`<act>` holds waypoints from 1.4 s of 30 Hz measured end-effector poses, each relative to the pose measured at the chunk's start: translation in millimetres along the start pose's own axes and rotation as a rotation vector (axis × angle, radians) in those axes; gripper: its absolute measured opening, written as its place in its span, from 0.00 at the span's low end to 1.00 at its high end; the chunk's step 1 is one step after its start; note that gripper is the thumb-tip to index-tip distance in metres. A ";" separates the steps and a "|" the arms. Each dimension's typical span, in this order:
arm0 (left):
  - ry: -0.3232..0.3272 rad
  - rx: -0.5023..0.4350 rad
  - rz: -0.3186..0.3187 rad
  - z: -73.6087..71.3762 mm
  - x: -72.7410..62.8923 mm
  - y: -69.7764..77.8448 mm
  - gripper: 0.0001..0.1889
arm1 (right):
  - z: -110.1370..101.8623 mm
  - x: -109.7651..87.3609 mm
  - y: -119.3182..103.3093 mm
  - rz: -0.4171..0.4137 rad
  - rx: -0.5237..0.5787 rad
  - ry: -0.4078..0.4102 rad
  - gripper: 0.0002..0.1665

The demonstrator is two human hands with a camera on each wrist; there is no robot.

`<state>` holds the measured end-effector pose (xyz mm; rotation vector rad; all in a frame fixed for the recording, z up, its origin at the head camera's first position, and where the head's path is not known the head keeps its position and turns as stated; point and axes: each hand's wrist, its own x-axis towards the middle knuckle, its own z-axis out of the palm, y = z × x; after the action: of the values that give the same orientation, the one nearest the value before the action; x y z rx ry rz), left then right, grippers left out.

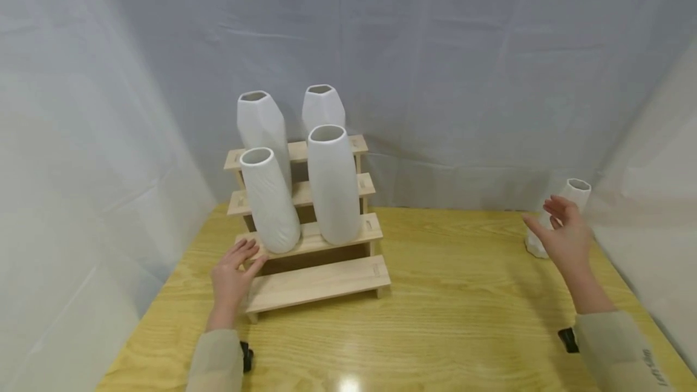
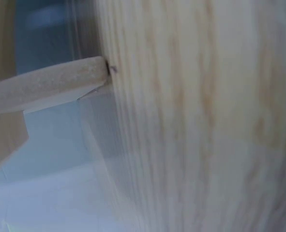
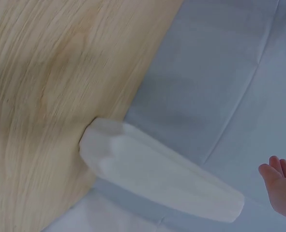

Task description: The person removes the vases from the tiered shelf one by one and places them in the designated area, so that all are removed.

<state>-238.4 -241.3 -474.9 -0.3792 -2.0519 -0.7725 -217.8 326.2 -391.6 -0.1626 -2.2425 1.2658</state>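
A stepped wooden stand (image 1: 318,284) carries several white vases on its upper steps. On the second step from the front are a textured vase (image 1: 272,204) and a smooth, wider one (image 1: 334,189). Behind them rise two faceted vases, one at the left (image 1: 261,117) and another at the right (image 1: 323,107). My left hand (image 1: 231,280) is at the stand's left end, fingers loosely bent; whether it touches the wood I cannot tell. Far right, my right hand (image 1: 569,241), fingers spread and relaxed, is in front of a slim white vase (image 3: 157,169), partly hiding it in the head view.
The stand and the slim vase are on a yellow wood-grain table (image 1: 452,319). Pale cloth (image 1: 435,77) hangs behind the table and along both sides. The front step holds no vase. In the left wrist view, a plank end (image 2: 46,84) is very close.
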 end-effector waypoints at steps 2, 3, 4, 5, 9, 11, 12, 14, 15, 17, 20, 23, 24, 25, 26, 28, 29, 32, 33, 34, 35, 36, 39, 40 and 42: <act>0.000 0.009 0.004 0.2 0.2 0.4 0.15 | 4.1 -3.1 -7.5 -0.012 -0.007 -0.028 0.37; 0.001 0.012 0.006 0.3 0.2 0.6 0.15 | 6.5 -4.0 -9.4 -0.020 -0.013 -0.036 0.37; 0.000 0.016 0.007 0.5 0.2 0.6 0.15 | 9.1 -4.4 -10.3 -0.027 -0.019 -0.047 0.37; 0.002 0.023 0.011 0.6 0.2 0.6 0.15 | 11.6 -5.0 -11.6 -0.037 -0.023 -0.055 0.37; 0.015 0.030 0.027 1.1 0.7 0.5 0.16 | 22.7 -6.9 -15.8 -0.062 0.000 -0.074 0.37; 0.020 0.029 0.032 1.1 1.3 0.6 0.16 | 27.7 -8.4 -18.7 -0.076 0.022 -0.087 0.37; 0.023 0.028 0.034 1.1 1.7 0.7 0.16 | 30.4 -8.9 -19.7 -0.083 0.033 -0.090 0.37; 0.028 0.027 0.037 0.9 2.0 0.9 0.15 | 35.6 -9.6 -22.3 -0.092 0.042 -0.100 0.36; 0.029 0.027 0.038 0.7 2.0 0.7 0.16 | 38.0 -9.9 -23.3 -0.102 0.046 -0.106 0.36; 0.033 0.023 0.037 0.4 2.0 0.9 0.15 | 42.8 -10.2 -25.8 -0.116 0.065 -0.118 0.35; 0.034 0.016 0.028 -0.1 1.6 1.7 0.16 | 49.6 -10.9 -29.7 -0.131 0.086 -0.140 0.34; 0.024 0.007 0.012 0.2 0.8 2.1 0.15 | 56.1 -13.2 -33.1 -0.141 0.104 -0.164 0.34; 0.018 0.005 0.005 0.4 0.5 2.0 0.15 | 58.7 -13.9 -33.4 -0.148 0.098 -0.169 0.35; 0.011 0.001 -0.006 0.6 0.1 1.5 0.15 | 61.3 -14.9 -34.1 -0.156 0.096 -0.173 0.35; 0.002 -0.003 -0.021 0.7 -0.1 1.2 0.15 | 64.5 -15.4 -34.1 -0.159 0.098 -0.181 0.35; -0.015 -0.003 -0.041 0.6 -0.5 0.9 0.15 | 70.7 -16.4 -35.3 -0.170 0.106 -0.187 0.34; -0.020 -0.003 -0.049 0.6 -0.6 0.6 0.14 | 73.6 -16.9 -36.3 -0.175 0.105 -0.191 0.34; -0.037 0.000 -0.069 0.4 -0.5 0.2 0.14 | 82.3 -18.8 -41.3 -0.188 0.126 -0.218 0.34; -0.041 0.001 -0.071 0.3 -0.4 0.2 0.15 | 84.8 -19.4 -43.1 -0.192 0.127 -0.226 0.34; -0.042 0.002 -0.074 0.3 -0.4 0.1 0.15 | 87.6 -20.2 -45.0 -0.197 0.133 -0.238 0.34; -0.042 0.002 -0.077 0.2 -0.3 -0.2 0.14 | 90.2 -20.9 -46.7 -0.200 0.136 -0.251 0.34; -0.042 0.006 -0.075 0.0 -0.2 0.0 0.15 | 93.0 -21.6 -48.4 -0.204 0.143 -0.263 0.34; -0.034 0.011 -0.061 0.0 -0.1 -0.4 0.14 | 100.9 -23.5 -53.0 -0.210 0.152 -0.289 0.33; -0.031 0.012 -0.057 0.0 0.0 -0.6 0.14 | 103.5 -24.1 -54.5 -0.213 0.159 -0.297 0.33; -0.029 0.013 -0.052 -0.1 0.2 -0.8 0.15 | 108.3 -25.5 -57.3 -0.217 0.168 -0.306 0.33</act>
<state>-238.9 -242.0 -475.0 -0.3326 -2.1004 -0.7881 -243.5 203.9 -398.5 0.3501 -2.3117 1.4266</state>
